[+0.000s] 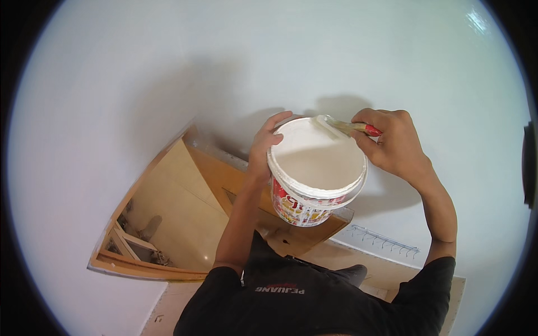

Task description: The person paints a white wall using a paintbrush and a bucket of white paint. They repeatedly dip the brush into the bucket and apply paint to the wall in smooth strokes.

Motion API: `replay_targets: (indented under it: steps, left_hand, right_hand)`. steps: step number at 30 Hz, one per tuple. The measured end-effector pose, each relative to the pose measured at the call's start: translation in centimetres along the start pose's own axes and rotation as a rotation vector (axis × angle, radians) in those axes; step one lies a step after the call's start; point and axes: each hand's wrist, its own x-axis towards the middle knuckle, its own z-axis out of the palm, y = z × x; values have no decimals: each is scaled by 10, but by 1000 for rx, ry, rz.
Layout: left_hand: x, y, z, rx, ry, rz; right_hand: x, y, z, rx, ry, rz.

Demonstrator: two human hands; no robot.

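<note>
My left hand [269, 145] grips the left side of a white plastic bucket [302, 206], thumb over the rim and fingers outside. Pale paint [323, 166] fills part of the bucket, and its white handle hangs down over the front. In my right hand [388, 140] is a paintbrush [357, 127] with a red-tipped handle, pinched between thumb and fingers. The brush head lies at the bucket's far rim, its bristles coated with pale paint. The bucket's coloured outside is streaked with white drips.
A pale wall [252, 54] spreads ahead and to both sides. Beneath my left arm is a doorway with a wooden frame [138, 271] and a wooden door [214, 172]. A metal hook rack [384, 239] is on the wall at lower right. Tiled floor [180, 206] shows through the doorway.
</note>
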Motion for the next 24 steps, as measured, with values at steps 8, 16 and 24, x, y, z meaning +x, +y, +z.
replay_targets:
  steps: [8, 16, 24]
  left_hand:
    - [0, -3, 0, -5, 6, -6]
    - [2, -8, -4, -104, 9, -19]
    - [3, -12, -10, -130, -11, -22]
  right_hand:
    - [-3, -11, -36, 430, -113, 175]
    - [-2, -16, -35, 876, -256, 427]
    - [43, -13, -43, 839, 237, 212]
